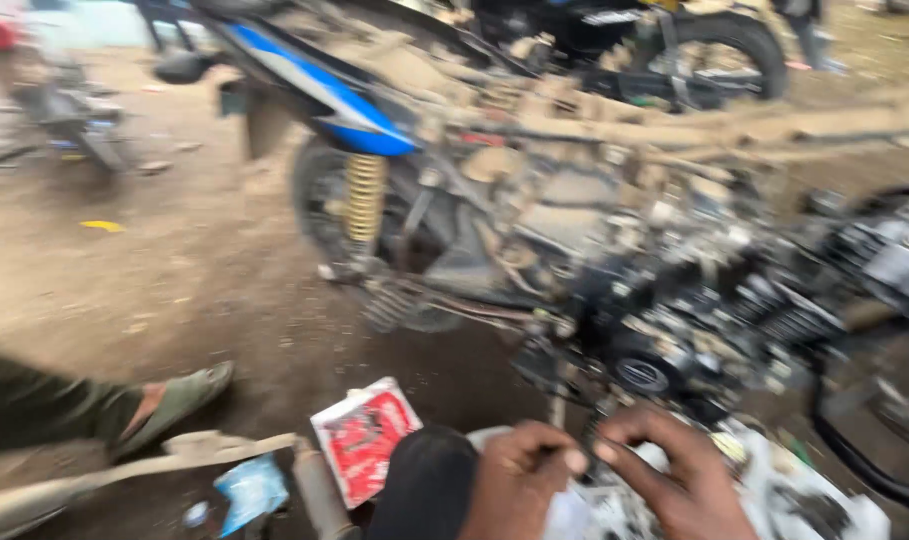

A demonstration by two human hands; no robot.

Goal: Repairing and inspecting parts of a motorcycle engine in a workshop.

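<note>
Both hands, left hand (519, 480) and right hand (674, 475), curl fingertip-to-fingertip around something tiny, too blurred to identify, just below the muddy motorcycle engine (674, 330). Red-and-white box (364, 438) lies left on the dirt ground (124, 280).

Bare left hand (519, 480), bare right hand (674, 475), sleeveless.

A red and white carton (365, 438) lies on the dirt ground (124, 290) beside a crumpled blue wrapper (251, 491), a sandalled foot (174, 400) rests at the left, a yellow scrap (101, 226) lies farther off, and another motorcycle's wheel (724, 50) shows at top.
</note>
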